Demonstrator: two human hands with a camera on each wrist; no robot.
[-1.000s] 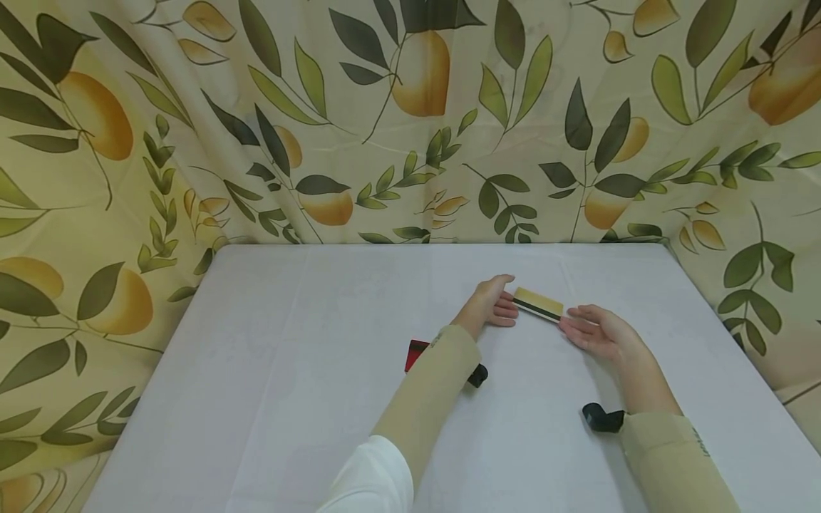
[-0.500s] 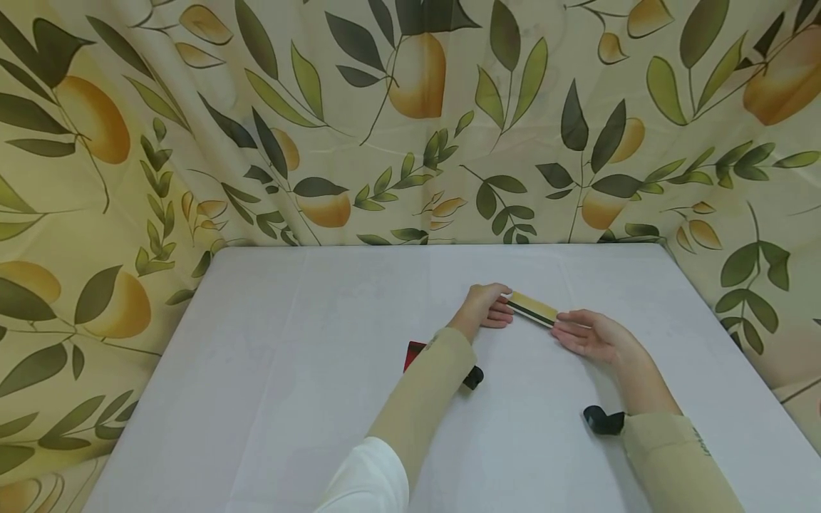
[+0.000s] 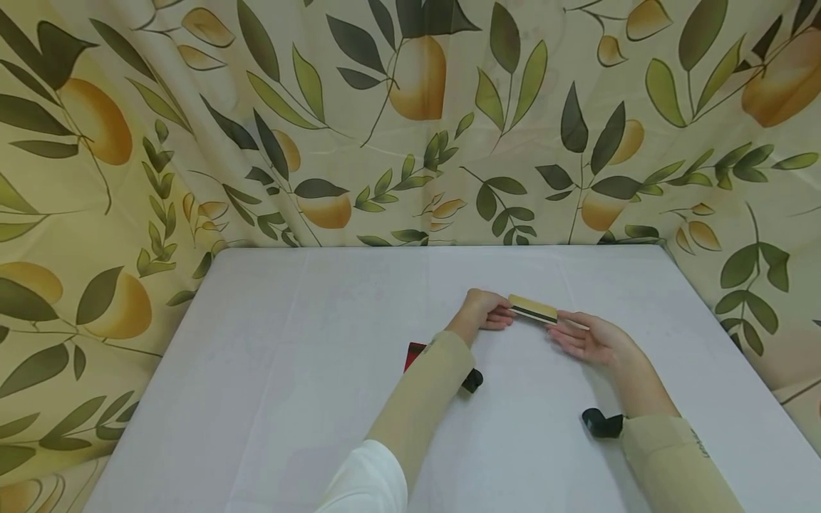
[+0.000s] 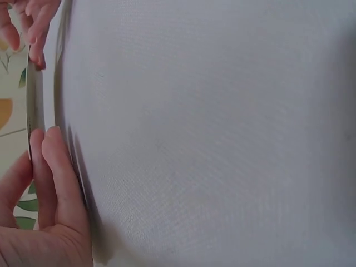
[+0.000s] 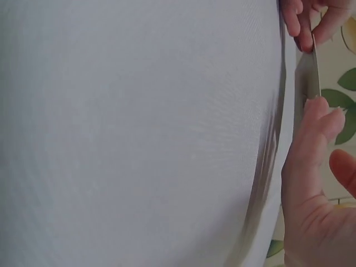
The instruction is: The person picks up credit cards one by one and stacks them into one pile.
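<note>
A gold card with a dark stripe [image 3: 534, 308] is held above the far part of the white table, slightly tilted. My left hand [image 3: 482, 311] pinches its left end, thumb on one face and fingers on the other; the left wrist view shows this grip on the card [image 4: 38, 100]. My right hand [image 3: 591, 339] touches the right end with nearly straight fingers. In the right wrist view, the right thumb [image 5: 344, 169] stands apart from the card [image 5: 308, 75]. A red card [image 3: 414, 352] lies on the table, partly covered by the left forearm.
The table [image 3: 308, 399] is covered with a smooth white cloth. Behind it and at both sides hangs a curtain [image 3: 385, 164] printed with fruit and leaves. Black wrist cameras [image 3: 603, 423] stick out from both sleeves.
The left thumb, raised a second ago, has come down onto the gold card. Both hands and the card have shifted slightly left and nearer. The red card stays put.
</note>
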